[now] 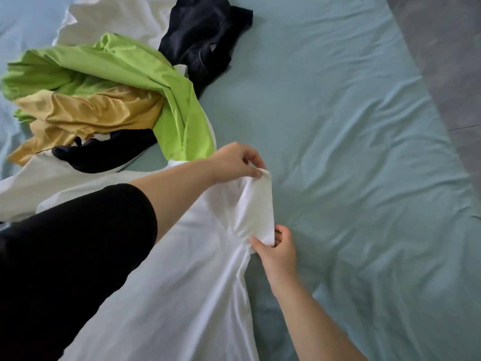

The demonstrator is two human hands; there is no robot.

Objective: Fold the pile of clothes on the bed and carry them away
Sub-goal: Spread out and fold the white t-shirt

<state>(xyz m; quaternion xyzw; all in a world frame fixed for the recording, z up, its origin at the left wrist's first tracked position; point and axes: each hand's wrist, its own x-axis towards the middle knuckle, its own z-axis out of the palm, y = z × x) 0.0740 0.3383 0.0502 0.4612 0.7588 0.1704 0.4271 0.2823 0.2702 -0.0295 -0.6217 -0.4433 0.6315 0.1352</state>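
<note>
Your left hand pinches the top corner of a white garment between thumb and fingertips, lifting a flap of it off the bed. Your right hand is clamped on the lower edge of the same flap, thumb on top, fingers curled beneath. Flap is stretched taut and roughly upright between the two hands; fabric gathers into creases near the right hand. Rest of the white garment lies spread flat on the bed, running toward you and off the bottom edge of view. Black sleeve covers your left upper arm down to the forearm; right arm bare.

Pile of clothes sits upper left on the bed, well apart from the hands: lime green garment on top, mustard yellow garment tucked under it, black garment at the far side, another dark piece at the near side, white fabric under and behind. All crumpled, unfolded. Small pale mark on the black garment, too small to read. No legible brand or writing anywhere.

Bed sheet pale teal, wrinkled. Grey floor shows at top right beyond the bed edge.
</note>
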